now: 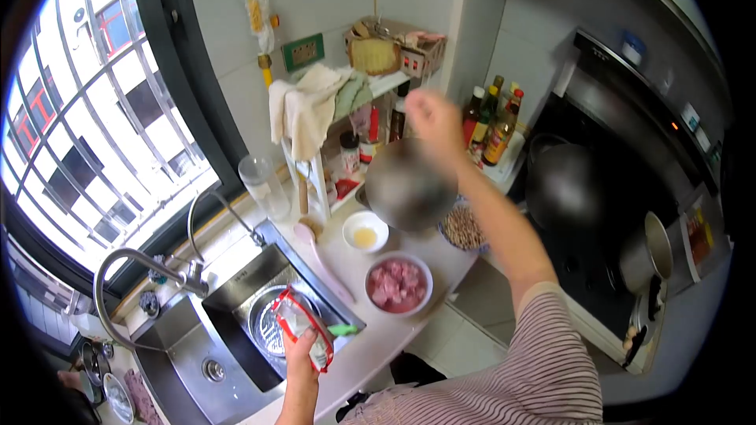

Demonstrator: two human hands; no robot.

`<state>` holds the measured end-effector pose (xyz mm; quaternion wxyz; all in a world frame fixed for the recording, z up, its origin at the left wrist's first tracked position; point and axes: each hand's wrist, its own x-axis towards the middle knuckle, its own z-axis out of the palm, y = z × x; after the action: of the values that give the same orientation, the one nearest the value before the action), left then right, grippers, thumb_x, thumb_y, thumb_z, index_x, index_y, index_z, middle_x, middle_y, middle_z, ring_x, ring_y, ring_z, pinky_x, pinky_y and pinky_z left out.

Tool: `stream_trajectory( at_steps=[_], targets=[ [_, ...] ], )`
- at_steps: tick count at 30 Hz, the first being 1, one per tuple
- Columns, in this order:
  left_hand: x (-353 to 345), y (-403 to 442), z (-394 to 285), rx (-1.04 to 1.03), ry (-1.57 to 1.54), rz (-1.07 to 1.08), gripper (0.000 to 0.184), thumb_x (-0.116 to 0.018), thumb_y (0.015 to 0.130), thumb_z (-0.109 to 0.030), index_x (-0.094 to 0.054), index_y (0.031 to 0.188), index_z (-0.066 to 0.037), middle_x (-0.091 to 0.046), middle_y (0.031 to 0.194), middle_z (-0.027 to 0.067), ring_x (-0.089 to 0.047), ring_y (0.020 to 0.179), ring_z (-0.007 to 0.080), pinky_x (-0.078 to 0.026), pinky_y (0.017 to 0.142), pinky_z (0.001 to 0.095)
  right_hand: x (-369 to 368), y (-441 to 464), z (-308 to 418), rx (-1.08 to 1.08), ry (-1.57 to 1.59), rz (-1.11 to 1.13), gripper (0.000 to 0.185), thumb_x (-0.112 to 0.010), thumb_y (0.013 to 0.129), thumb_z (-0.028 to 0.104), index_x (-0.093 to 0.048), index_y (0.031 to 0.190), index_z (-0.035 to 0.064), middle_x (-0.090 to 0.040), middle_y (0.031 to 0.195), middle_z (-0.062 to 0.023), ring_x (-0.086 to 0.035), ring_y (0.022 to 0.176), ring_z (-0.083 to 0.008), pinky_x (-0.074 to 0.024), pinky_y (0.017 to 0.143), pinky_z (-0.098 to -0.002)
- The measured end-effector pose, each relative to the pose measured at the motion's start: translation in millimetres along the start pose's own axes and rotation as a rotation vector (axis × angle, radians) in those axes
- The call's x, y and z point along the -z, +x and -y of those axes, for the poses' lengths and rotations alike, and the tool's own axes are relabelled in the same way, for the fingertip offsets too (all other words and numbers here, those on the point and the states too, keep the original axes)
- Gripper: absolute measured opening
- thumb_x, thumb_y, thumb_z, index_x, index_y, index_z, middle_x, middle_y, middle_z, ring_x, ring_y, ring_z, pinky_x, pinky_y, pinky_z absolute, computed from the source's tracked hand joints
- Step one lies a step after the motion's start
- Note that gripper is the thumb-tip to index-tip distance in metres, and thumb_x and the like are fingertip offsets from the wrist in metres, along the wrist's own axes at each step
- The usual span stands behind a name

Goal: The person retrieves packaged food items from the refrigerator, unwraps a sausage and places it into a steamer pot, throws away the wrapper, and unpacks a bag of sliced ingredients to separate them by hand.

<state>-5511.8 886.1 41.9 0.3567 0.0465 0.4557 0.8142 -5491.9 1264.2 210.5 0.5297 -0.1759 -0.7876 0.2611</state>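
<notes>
Over the right sink basin, my left hand [301, 358] is closed around a red-and-white packet [315, 334]. My right hand [433, 122] is raised above a blurred round metal pot or lid [405, 189]; its fingers look curled, but motion blur hides whether they hold anything. Below are a white bowl of pale yellow liquid [365, 233], a bowl of raw pink meat chunks [398, 283] and a bowl of brown beans or nuts [463, 227], partly hidden behind the right forearm. A pink long-handled spoon [324, 261] lies beside the sink.
The double sink [209, 338] holds a metal basin [276, 323] and a green item [342, 330]. A shelf with cloths [311, 106], several sauce bottles [498, 130], a black wok [563, 189] on the stove and a pot [646, 256] stand around the counter.
</notes>
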Motion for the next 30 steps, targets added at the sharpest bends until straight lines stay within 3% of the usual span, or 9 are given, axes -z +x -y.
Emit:
stream_trajectory(
  at_steps=[2,5,9,14,15,19,22,24,30],
  targets=[
    [1,13,9,-0.048,0.018,-0.112,0.052,-0.064,0.076,-0.026,-0.041,0.118,-0.005,-0.06,0.087,0.0106,-0.062,0.066,0.0215,-0.054,0.056,0.0334,13,79,-61,0.132,-0.262,-0.138,0.018,-0.056,0.084,0.018,-0.062,0.089,0.0025,-0.064,0.083,-0.0125,-0.062,0.075,-0.0254,-0.0473,0.068,-0.0336],
    [-8,21,13,-0.06,-0.007,-0.164,0.043,-0.058,0.08,-0.025,-0.042,0.115,-0.005,-0.061,0.085,0.0116,-0.062,0.065,0.0216,-0.054,0.054,0.0336,16,167,-106,0.139,-0.504,-0.184,0.026,-0.051,0.085,0.026,-0.064,0.087,0.0037,-0.063,0.086,-0.0165,-0.06,0.081,-0.0353,-0.0463,0.07,-0.0409],
    [-9,23,23,-0.019,0.034,-0.273,0.043,-0.056,0.084,-0.03,-0.045,0.116,-0.004,-0.061,0.089,0.0098,-0.061,0.072,0.0197,-0.051,0.06,0.0323,-1,224,-124,-0.189,-0.732,0.159,0.033,-0.054,0.08,0.037,-0.068,0.088,0.0087,-0.065,0.096,-0.0146,-0.061,0.089,-0.0335,-0.0473,0.076,-0.0414],
    [-18,19,17,-0.01,0.143,-0.138,0.048,-0.057,0.085,-0.026,-0.043,0.126,-0.005,-0.06,0.1,0.0065,-0.06,0.085,0.0155,-0.049,0.073,0.0295,-16,257,-127,-0.378,-0.952,0.494,0.041,-0.062,0.071,0.041,-0.068,0.098,0.0117,-0.066,0.102,-0.0117,-0.063,0.094,-0.0287,-0.048,0.077,-0.0389],
    [-39,16,9,0.046,0.185,-0.296,0.045,-0.059,0.084,-0.028,-0.048,0.122,-0.006,-0.062,0.092,0.0048,-0.06,0.082,0.0111,-0.047,0.07,0.023,-15,262,-127,-0.418,-0.97,0.546,0.043,-0.064,0.069,0.041,-0.067,0.1,0.0122,-0.066,0.102,-0.0112,-0.063,0.095,-0.0279,-0.0479,0.078,-0.0384],
    [-29,28,30,0.057,-0.054,-0.351,0.043,-0.053,0.086,-0.038,-0.045,0.111,-0.005,-0.059,0.077,0.0112,-0.059,0.062,0.0217,-0.05,0.052,0.0324,-9,266,-128,-0.374,-0.975,0.558,0.037,-0.067,0.068,0.032,-0.068,0.1,0.0128,-0.065,0.104,-0.0093,-0.062,0.096,-0.0252,-0.0438,0.081,-0.0407],
    [-19,32,45,0.093,-0.1,-0.461,0.043,-0.046,0.09,-0.044,-0.05,0.105,-0.004,-0.06,0.077,0.0119,-0.06,0.061,0.0228,-0.05,0.053,0.0333,13,262,-98,-0.247,-1.131,0.551,0.034,-0.067,0.067,0.031,-0.069,0.096,0.0135,-0.066,0.102,-0.0086,-0.063,0.094,-0.0255,-0.0414,0.081,-0.0398],
    [2,33,55,0.11,-0.114,-0.356,0.045,-0.046,0.09,-0.045,-0.05,0.107,-0.003,-0.06,0.079,0.0129,-0.06,0.064,0.0247,-0.051,0.057,0.0348,28,261,-89,-0.17,-1.238,0.577,0.032,-0.067,0.067,0.032,-0.07,0.093,0.014,-0.066,0.101,-0.0084,-0.063,0.095,-0.0251,-0.0402,0.08,-0.0394],
    [-4,32,41,0.099,-0.212,-0.21,0.05,-0.052,0.087,-0.04,-0.045,0.119,-0.003,-0.06,0.102,0.0188,-0.06,0.086,0.0328,-0.051,0.073,0.0436,65,212,-84,-0.205,-1.004,0.271,0.066,-0.064,0.07,0.058,-0.055,0.117,0.0125,-0.065,0.098,-0.0161,-0.063,0.092,-0.0271,-0.0449,0.072,-0.0367]
  ],
)
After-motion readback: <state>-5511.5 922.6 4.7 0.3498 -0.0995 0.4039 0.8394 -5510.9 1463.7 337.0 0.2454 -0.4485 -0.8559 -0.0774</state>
